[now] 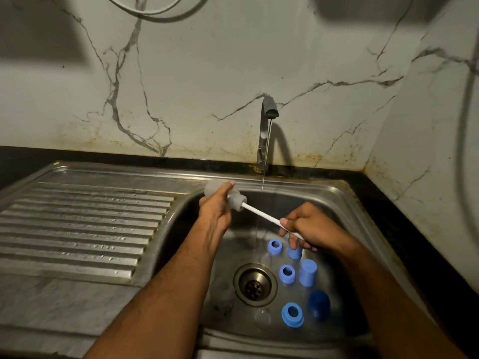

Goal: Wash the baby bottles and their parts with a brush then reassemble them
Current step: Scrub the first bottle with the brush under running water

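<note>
Left hand (216,207) gripping bottle (213,189), right hand (309,228) pinching brush (261,216)

Both forearms are bare up to the near edge of the view, with no sleeve on either. The left hand (216,208) and the right hand (309,226) wear no gloves. No ring, watch or band shows on the fingers (285,224) or wrists.

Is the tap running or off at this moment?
Running. A thin stream of water falls from the spout of the tap into the sink, beside the brush.
</note>
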A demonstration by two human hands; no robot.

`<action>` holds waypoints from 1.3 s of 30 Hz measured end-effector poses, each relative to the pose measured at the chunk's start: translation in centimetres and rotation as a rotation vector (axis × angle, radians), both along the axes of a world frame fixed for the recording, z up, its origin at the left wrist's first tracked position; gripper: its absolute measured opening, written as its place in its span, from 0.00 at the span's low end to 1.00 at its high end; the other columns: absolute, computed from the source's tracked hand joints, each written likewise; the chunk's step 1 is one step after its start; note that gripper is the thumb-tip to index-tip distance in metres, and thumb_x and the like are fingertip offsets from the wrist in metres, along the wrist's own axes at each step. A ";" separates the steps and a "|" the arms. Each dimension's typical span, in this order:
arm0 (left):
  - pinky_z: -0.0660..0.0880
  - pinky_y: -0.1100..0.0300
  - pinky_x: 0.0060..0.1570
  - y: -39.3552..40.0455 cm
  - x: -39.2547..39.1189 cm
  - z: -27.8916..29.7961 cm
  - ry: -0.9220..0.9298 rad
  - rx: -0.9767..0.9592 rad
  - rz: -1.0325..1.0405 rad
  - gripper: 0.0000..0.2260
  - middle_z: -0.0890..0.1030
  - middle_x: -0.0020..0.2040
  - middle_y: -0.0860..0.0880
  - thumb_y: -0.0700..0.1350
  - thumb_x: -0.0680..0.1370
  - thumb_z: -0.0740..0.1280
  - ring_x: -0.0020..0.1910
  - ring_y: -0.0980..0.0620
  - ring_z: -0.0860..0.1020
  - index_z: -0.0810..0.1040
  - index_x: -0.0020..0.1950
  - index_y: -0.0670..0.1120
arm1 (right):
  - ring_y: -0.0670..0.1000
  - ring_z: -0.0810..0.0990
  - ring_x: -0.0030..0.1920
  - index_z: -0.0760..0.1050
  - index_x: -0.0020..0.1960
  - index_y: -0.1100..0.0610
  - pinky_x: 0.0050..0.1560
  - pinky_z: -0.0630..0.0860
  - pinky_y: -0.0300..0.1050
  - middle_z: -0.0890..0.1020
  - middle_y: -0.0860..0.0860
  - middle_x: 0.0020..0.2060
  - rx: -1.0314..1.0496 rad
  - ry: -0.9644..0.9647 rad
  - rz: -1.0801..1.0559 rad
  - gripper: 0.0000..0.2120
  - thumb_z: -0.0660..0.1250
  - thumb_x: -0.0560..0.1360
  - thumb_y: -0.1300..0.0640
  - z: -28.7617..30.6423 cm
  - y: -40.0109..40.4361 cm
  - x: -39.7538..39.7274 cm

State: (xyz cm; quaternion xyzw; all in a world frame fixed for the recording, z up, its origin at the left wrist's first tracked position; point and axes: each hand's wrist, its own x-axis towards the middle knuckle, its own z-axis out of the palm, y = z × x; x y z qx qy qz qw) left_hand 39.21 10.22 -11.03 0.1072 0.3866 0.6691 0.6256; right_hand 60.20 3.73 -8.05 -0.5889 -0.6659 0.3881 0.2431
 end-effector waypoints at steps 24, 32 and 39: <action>0.80 0.39 0.53 0.2 0.1 -0.1 -0.005 0.073 -0.065 0.11 0.79 0.43 0.43 0.37 0.70 0.77 0.40 0.46 0.80 0.78 0.48 0.40 | 0.47 0.65 0.19 0.80 0.45 0.66 0.19 0.60 0.37 0.80 0.61 0.29 -0.044 0.057 0.014 0.16 0.62 0.83 0.57 0.1 0.3 0.4; 0.82 0.48 0.45 0.0 0.0 0.2 -0.071 0.033 0.004 0.21 0.78 0.59 0.41 0.35 0.71 0.76 0.55 0.45 0.80 0.74 0.61 0.41 | 0.47 0.66 0.19 0.81 0.45 0.66 0.20 0.61 0.37 0.81 0.59 0.28 -0.043 0.082 0.010 0.15 0.63 0.83 0.57 0.0 0.3 1.0; 0.78 0.41 0.59 0.5 -1.2 -0.1 -0.121 0.044 0.010 0.18 0.79 0.61 0.37 0.35 0.71 0.75 0.57 0.41 0.81 0.75 0.58 0.39 | 0.48 0.65 0.19 0.81 0.43 0.65 0.20 0.60 0.37 0.77 0.57 0.26 -0.026 0.102 -0.023 0.15 0.63 0.82 0.58 -0.1 0.5 1.9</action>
